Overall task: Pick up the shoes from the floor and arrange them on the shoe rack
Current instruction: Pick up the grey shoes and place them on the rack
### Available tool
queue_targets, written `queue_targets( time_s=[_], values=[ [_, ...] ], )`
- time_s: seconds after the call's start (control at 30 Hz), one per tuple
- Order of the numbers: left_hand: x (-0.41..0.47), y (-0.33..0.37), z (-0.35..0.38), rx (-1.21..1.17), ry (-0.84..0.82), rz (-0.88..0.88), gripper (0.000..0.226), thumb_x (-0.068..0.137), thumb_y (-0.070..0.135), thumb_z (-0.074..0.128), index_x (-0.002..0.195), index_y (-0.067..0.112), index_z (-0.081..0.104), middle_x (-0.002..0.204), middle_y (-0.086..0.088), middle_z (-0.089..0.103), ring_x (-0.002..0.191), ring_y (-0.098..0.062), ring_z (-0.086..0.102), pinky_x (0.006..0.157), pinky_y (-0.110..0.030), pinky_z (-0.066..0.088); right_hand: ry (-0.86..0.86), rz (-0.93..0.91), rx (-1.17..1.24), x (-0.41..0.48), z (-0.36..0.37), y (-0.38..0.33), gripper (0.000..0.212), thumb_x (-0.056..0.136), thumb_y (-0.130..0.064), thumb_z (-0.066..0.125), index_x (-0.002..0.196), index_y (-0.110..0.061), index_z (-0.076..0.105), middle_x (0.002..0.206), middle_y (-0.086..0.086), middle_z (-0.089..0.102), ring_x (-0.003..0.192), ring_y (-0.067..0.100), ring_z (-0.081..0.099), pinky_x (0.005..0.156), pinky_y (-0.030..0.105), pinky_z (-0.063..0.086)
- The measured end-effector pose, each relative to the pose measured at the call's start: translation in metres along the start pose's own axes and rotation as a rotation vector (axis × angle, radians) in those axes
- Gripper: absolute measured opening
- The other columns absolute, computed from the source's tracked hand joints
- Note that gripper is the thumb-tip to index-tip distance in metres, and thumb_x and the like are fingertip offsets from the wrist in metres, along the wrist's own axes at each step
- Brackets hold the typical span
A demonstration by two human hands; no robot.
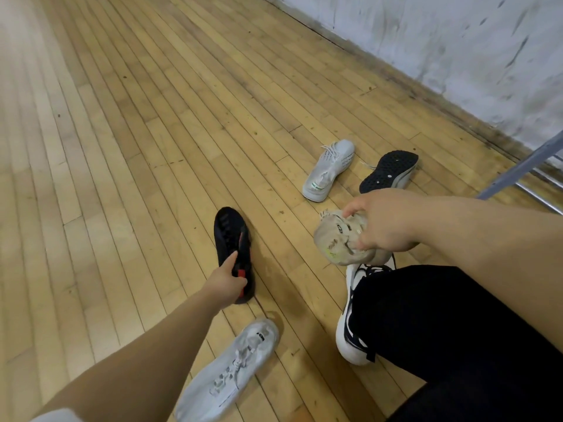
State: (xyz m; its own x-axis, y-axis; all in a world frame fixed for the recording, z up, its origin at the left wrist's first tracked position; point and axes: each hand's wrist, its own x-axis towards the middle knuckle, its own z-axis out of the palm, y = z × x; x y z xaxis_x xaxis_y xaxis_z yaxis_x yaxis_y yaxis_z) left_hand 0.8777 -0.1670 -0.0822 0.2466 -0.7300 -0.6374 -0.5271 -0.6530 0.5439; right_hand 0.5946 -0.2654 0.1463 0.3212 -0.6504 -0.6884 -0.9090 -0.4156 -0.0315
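Note:
A black shoe with red trim (230, 239) lies on the wooden floor in the middle. My left hand (224, 283) grips its heel end, index finger laid along the opening. My right hand (384, 222) holds a beige shoe (336, 239) lifted off the floor, fingers curled round it. A white sneaker (330, 167) lies farther off, and beside it a shoe turned on its side shows its dark dotted sole (388, 172). A pale grey sneaker (234, 370) lies near the bottom edge. The rack shows only as metal bars (524, 169) at the right.
A white and black sneaker (350, 324) sits on a foot under a black trouser leg (441, 336) at the lower right. A scuffed white wall (457, 50) runs along the far right. Bare wooden floor (122, 132) stretches to the left.

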Motion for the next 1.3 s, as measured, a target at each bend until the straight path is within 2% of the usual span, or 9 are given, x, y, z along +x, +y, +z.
queue_targets(
  time_s=[0.1, 0.27, 0.43, 0.57, 0.7, 0.87, 0.93, 1.07, 1.3],
  values=[
    [-0.010, 0.037, 0.004, -0.059, -0.015, 0.119, 0.076, 0.101, 0.025, 0.061, 0.163, 0.035, 0.018, 0.152, 0.000, 0.048, 0.108, -0.017, 0.058, 0.088, -0.030, 0.049, 0.030, 0.016, 0.090, -0.004, -0.003, 0.003, 0.069, 0.095, -0.037, 0.069, 0.155, -0.029, 0.036, 0.154, -0.005, 0.044, 0.130, 0.019, 0.052, 0.093, 0.025, 0.042],
    [-0.044, 0.130, 0.015, -0.478, -0.234, 0.243, 0.078, 0.096, 0.052, 0.064, 0.156, 0.057, 0.015, 0.155, -0.002, 0.045, 0.118, -0.022, 0.062, 0.100, -0.043, 0.055, 0.208, 0.021, 0.462, -0.030, -0.028, 0.017, 0.064, 0.086, -0.027, 0.079, 0.142, -0.041, 0.051, 0.117, -0.008, 0.059, 0.096, 0.016, 0.063, 0.077, 0.028, 0.052],
    [-0.071, 0.227, 0.018, -0.814, -0.263, 0.395, 0.076, 0.100, 0.025, 0.067, 0.158, 0.047, 0.024, 0.132, -0.006, 0.066, 0.103, -0.023, 0.067, 0.096, -0.042, 0.058, 0.508, 0.037, 0.765, -0.089, -0.057, 0.048, 0.053, 0.082, -0.018, 0.083, 0.123, -0.046, 0.065, 0.107, -0.004, 0.067, 0.093, 0.017, 0.070, 0.087, 0.042, 0.060],
    [-0.097, 0.287, 0.023, -0.851, -0.400, 0.380, 0.076, 0.099, 0.013, 0.067, 0.159, 0.042, 0.030, 0.125, -0.011, 0.070, 0.091, -0.022, 0.070, 0.093, -0.040, 0.059, 0.631, 0.047, 0.719, -0.142, -0.064, 0.078, 0.051, 0.082, -0.022, 0.082, 0.123, -0.047, 0.066, 0.116, -0.005, 0.065, 0.099, 0.013, 0.066, 0.091, 0.037, 0.056],
    [-0.132, 0.338, 0.041, -0.709, -0.485, 0.429, 0.075, 0.098, 0.008, 0.068, 0.159, 0.034, 0.032, 0.093, -0.004, 0.078, 0.082, -0.022, 0.070, 0.096, -0.043, 0.052, 0.689, 0.107, 0.808, -0.198, -0.044, 0.119, 0.042, 0.083, -0.023, 0.081, 0.104, -0.056, 0.064, 0.116, -0.010, 0.064, 0.100, 0.012, 0.067, 0.083, 0.033, 0.059],
    [-0.193, 0.402, 0.079, -0.305, -0.517, 0.581, 0.075, 0.094, 0.021, 0.076, 0.156, 0.038, 0.037, 0.117, -0.008, 0.072, 0.093, -0.021, 0.069, 0.080, -0.035, 0.059, 0.779, 0.175, 1.091, -0.282, 0.004, 0.176, 0.047, 0.086, -0.011, 0.079, 0.116, -0.045, 0.069, 0.116, -0.002, 0.068, 0.084, 0.012, 0.074, 0.061, 0.023, 0.058],
    [-0.220, 0.424, 0.096, -0.138, -0.461, 0.693, 0.078, 0.088, 0.032, 0.081, 0.154, 0.041, 0.041, 0.115, -0.004, 0.070, 0.092, -0.019, 0.069, 0.078, -0.033, 0.060, 0.852, 0.197, 1.185, -0.314, 0.032, 0.194, 0.047, 0.086, -0.009, 0.078, 0.116, -0.045, 0.072, 0.111, -0.004, 0.073, 0.083, 0.011, 0.075, 0.066, 0.029, 0.061],
    [-0.273, 0.458, 0.135, 0.108, -0.428, 0.940, 0.078, 0.080, 0.046, 0.085, 0.149, 0.044, 0.048, 0.110, 0.003, 0.066, 0.090, -0.020, 0.070, 0.084, -0.035, 0.061, 0.980, 0.217, 1.405, -0.378, 0.104, 0.221, 0.048, 0.084, -0.016, 0.076, 0.122, -0.046, 0.070, 0.121, -0.009, 0.074, 0.109, 0.017, 0.072, 0.093, 0.046, 0.059],
    [-0.380, 0.488, 0.233, 0.489, -0.685, 1.257, 0.077, 0.083, 0.039, 0.082, 0.150, 0.042, 0.045, 0.098, 0.008, 0.065, 0.078, -0.005, 0.065, 0.069, -0.019, 0.051, 1.361, 0.233, 1.878, -0.461, 0.278, 0.227, 0.059, 0.060, -0.014, 0.084, 0.117, -0.030, 0.077, 0.127, 0.008, 0.072, 0.104, 0.023, 0.073, 0.075, 0.034, 0.062]
  ],
)
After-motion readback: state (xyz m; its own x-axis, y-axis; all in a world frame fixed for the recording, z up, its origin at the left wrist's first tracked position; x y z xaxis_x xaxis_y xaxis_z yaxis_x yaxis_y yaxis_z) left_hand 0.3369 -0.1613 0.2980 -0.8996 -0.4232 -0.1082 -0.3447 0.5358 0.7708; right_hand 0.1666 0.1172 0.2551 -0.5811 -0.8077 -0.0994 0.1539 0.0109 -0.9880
